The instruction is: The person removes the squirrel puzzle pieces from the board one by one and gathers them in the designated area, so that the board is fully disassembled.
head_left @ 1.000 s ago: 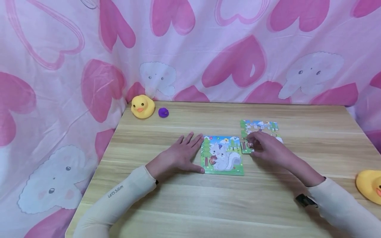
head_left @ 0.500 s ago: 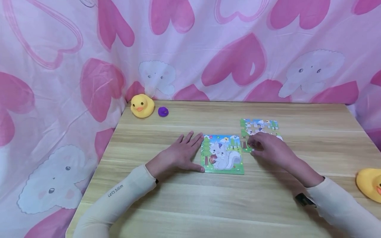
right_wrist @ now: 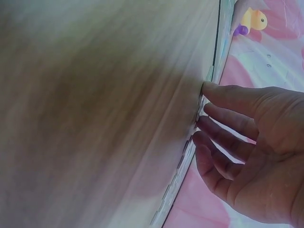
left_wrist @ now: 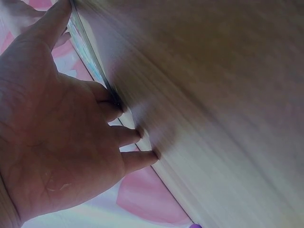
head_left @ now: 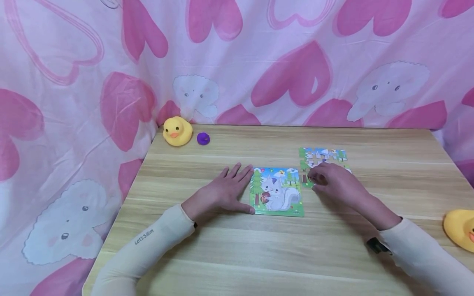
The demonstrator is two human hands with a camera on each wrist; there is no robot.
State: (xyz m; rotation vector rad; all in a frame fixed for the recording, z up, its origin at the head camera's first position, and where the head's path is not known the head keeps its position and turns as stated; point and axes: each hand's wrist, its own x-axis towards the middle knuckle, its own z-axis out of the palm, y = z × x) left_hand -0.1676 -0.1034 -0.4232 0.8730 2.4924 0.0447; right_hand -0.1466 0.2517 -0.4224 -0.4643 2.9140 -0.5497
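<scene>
A square squirrel picture puzzle (head_left: 275, 191) lies flat on the wooden table. My left hand (head_left: 229, 190) rests at its left side, fingers spread, index fingertip at the far corner and thumb at the near corner. Right of it is a second squirrel jigsaw (head_left: 307, 158), cut into pieces with gaps between them. My right hand (head_left: 333, 181) bends over its near rows, thumb and index finger at opposite sides of a puzzle piece mostly hidden by the fingers. In the right wrist view the right hand's fingertips (right_wrist: 203, 121) sit right at the jigsaw's edge.
A yellow rubber duck (head_left: 177, 131) and a small purple duck (head_left: 203, 139) stand at the back left of the table (head_left: 237, 255). Another yellow duck (head_left: 459, 230) sits at the right edge. A pink heart-print curtain (head_left: 292, 78) hangs behind.
The jigsaw's near-left pieces have shifted slightly away from me under my right hand, closing up to the rows behind. My left hand stays where it was.
</scene>
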